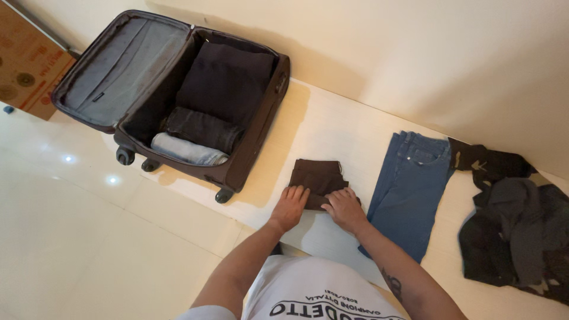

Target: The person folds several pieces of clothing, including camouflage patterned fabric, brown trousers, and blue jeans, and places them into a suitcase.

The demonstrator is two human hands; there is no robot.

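A folded dark brown garment lies on the pale tiled floor just in front of me. My left hand presses flat on its near left corner, fingers spread. Curled over the near right edge, my right hand grips the fabric. An open dark suitcase stands to the left, with a black folded garment, a rolled dark pair of jeans and a rolled light blue pair inside.
Blue jeans lie flat to the right of my hands. A heap of dark clothes sits at the far right by the cream wall. A cardboard box stands behind the suitcase lid.
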